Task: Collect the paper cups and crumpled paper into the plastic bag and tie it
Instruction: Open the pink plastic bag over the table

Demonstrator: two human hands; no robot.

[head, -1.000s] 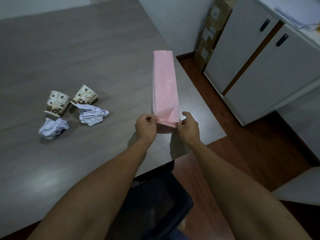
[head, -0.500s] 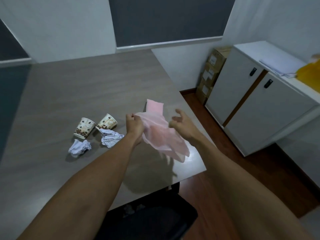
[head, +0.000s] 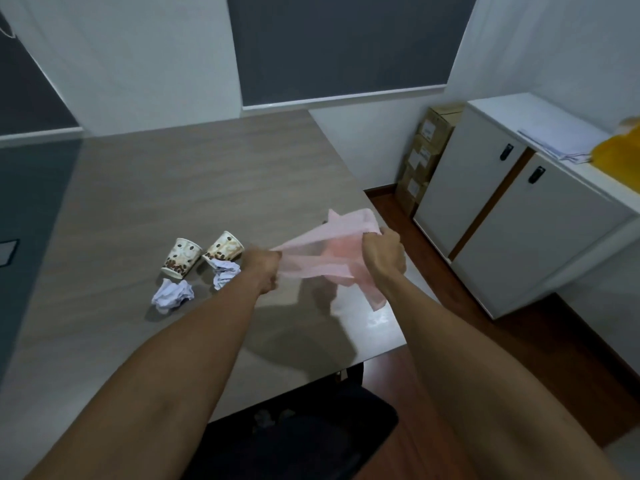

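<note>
A thin pink plastic bag (head: 323,252) is stretched in the air above the grey wooden table (head: 173,188). My left hand (head: 265,270) grips its left edge and my right hand (head: 382,252) grips its right edge, with a loose flap hanging below the right hand. Two paper cups with a coffee-bean print lie on the table to the left of my left hand: one (head: 181,258) further left, the other (head: 223,249) beside it. A crumpled white paper (head: 172,294) lies in front of the cups, and a second one (head: 225,273) sits right beside my left wrist.
A white two-door cabinet (head: 512,216) stands on the right with papers (head: 557,138) and a yellow object (head: 620,155) on top. Cardboard boxes (head: 426,157) are stacked beside it against the wall. A black chair (head: 304,434) sits below the table's near edge.
The bag, earlier flat and folded on the table, has been lifted and pulled apart between both hands. My right hand closed onto the bag. The camera view rose toward the wall.
</note>
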